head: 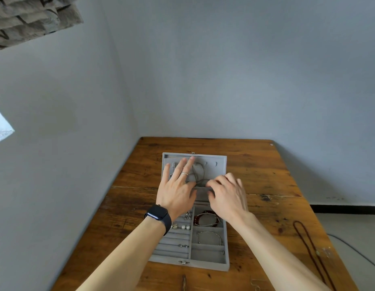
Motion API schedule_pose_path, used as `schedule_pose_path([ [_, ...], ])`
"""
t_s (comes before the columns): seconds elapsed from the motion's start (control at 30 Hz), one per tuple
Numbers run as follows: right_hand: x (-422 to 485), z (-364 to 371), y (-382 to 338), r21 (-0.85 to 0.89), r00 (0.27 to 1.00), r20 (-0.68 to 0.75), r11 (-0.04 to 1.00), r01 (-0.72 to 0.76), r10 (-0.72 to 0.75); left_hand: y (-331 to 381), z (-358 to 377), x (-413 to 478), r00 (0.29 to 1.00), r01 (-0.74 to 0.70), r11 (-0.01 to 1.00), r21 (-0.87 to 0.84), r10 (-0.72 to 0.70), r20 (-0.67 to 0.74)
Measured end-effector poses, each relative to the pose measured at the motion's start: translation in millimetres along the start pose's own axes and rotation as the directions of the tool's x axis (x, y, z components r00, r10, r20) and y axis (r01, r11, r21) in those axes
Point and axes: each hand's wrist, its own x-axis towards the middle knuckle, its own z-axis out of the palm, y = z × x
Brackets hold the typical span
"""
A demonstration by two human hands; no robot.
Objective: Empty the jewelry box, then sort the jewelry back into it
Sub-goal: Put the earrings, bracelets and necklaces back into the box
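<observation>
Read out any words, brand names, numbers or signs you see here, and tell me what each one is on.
No text can be read in this view.
Watch on the left wrist: screen dark, nothing displayed.
Jewelry box: plain grey lining; the small metal clasp is too small to show any marking.

- I read the table (256,164) as bare wood, worn, stained and rough-grained.
- The jewelry box (225,263) looks covered in matt grey velvety cloth; its clasp (184,262) is shiny metal.
- The pearl earrings (185,227) look glossy and smooth.
- The bracelet (209,234) is thin bright metal.
- The smartwatch (158,214) strap looks matt and dark.
</observation>
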Motion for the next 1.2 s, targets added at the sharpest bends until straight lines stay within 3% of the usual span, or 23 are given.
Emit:
schedule_pose_path([
  [0.33,-7.0,-5.5,-1.8,0.059,1.0,-0.016,0.998,0.007,-0.006,-0.4,-0.9,-3.6,0.998,-0.036,0.999,-0.024,0.037,0.041],
  [0.5,-8.3,-5.1,-0.9,0.045,1.0,-0.009,0.999,-0.019,0.019,-5.2,-9.6,5.8,0.998,-0.041,0.999,-0.008,0.04,-0.053],
  [0.6,-13.4,-4.6,-2.0,0.073,0.998,-0.033,0.996,-0.056,0.059,-15.0,-10.9,13.9,0.997,0.009,1.0,0.009,-0.008,-0.08],
  [0.67,-19.8,-3.0,-2.1,0.133,0.99,-0.045,0.983,-0.129,0.136,-23.7,-8.1,18.7,0.997,0.07,0.997,0.012,-0.07,-0.021],
  [0.77,-29.0,4.4,-0.6,0.288,0.961,0.022,0.918,-0.271,0.277,-32.9,-3.2,24.8,0.99,0.127,0.992,-0.01,-0.126,0.058],
  [0.87,-35.0,12.5,-1.1,0.417,0.945,0.131,0.848,-0.326,0.299,-33.2,-2.0,28.5,0.992,0.114,0.993,0.007,-0.114,0.056],
  [1.03,-43.7,15.9,-1.6,0.426,0.934,0.207,0.833,-0.354,0.291,-33.3,-1.1,30.8,0.994,0.099,0.995,-0.006,-0.099,0.051],
  [1.2,-55.3,6.2,0.3,0.409,0.951,0.16,0.859,-0.309,0.266,-40.2,-10.9,25.9,0.996,0.071,0.997,-0.028,-0.07,0.046],
])
